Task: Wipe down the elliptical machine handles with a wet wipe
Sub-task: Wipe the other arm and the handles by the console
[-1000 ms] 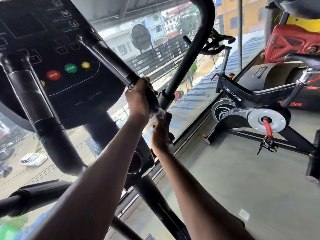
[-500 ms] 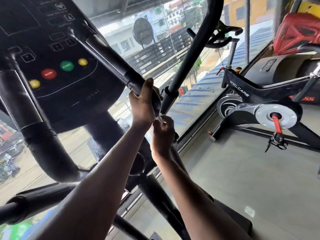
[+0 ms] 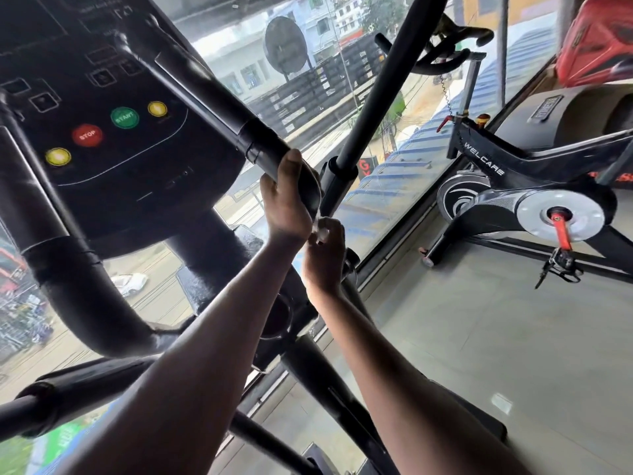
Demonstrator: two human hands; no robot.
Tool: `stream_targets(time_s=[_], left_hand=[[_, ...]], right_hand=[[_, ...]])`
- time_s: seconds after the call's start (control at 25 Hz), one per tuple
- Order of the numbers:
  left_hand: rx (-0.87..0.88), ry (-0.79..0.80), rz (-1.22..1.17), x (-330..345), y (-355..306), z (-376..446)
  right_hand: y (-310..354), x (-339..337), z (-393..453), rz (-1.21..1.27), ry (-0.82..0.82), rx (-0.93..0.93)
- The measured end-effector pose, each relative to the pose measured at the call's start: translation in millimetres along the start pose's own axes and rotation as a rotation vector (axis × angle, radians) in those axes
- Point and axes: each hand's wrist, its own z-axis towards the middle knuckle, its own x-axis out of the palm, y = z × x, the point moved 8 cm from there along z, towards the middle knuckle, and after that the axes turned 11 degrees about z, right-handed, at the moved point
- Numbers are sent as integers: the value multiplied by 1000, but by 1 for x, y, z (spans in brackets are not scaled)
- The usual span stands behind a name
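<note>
The elliptical's black fixed handle (image 3: 219,108) runs down from the console to its rounded end at centre. My left hand (image 3: 284,200) grips that end, thumb on top. Just below it my right hand (image 3: 325,255) pinches a small white wet wipe (image 3: 321,231), of which only a scrap shows between the fingers. The tall moving handle bar (image 3: 383,87) rises right behind both hands. A second fixed handle (image 3: 37,214) curves down on the left.
The black console (image 3: 113,132) carries red, green and yellow buttons. A glass wall (image 3: 342,84) stands directly behind the machine. A black Welcare spin bike (image 3: 534,186) is on the grey floor (image 3: 479,337) to the right, with a treadmill behind it.
The view has shifted slightly and drawn closer. My left hand stays on the handle end; my right hand has dropped a little below it, and less of the wipe shows.
</note>
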Motion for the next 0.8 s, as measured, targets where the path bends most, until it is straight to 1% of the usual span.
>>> stream_targets(time_s=[0.04,0.08,0.12,0.2,0.24,0.28,0.36,0.4,0.48,0.52,0.6,0.68,0.72,0.8], left_hand=[[-2,6,6,0,2,1],[-9,11,10,0,3,1],[-18,4,14,-2,5,1],[-36,0,30,-4,10,2],[-45,-1,42,-4,11,3],[-36,5,36,-4,10,4],[-34,25,8,-1,12,5],[-24,43,-6,0,14,5],[17,59,-15,1,13,7],[28,60,-8,0,15,8],[9,55,-19,0,20,11],[11,54,-27,0,19,12],[21,59,-18,0,19,12],[20,52,-2,-2,23,15]], right_hand=[[-12,4,4,-8,39,161],[-27,4,9,-13,57,265],[-27,2,12,-38,41,248],[-10,0,15,-107,-17,-7],[-13,2,14,-129,-15,-76],[-24,6,15,-160,31,-58],[-43,10,16,-99,106,149],[-49,11,19,-39,108,181],[-37,9,21,55,69,97],[-37,12,22,69,98,100],[-64,21,20,42,165,314],[-108,28,18,-77,231,548],[-129,31,22,-45,242,621],[-130,34,27,89,202,704]])
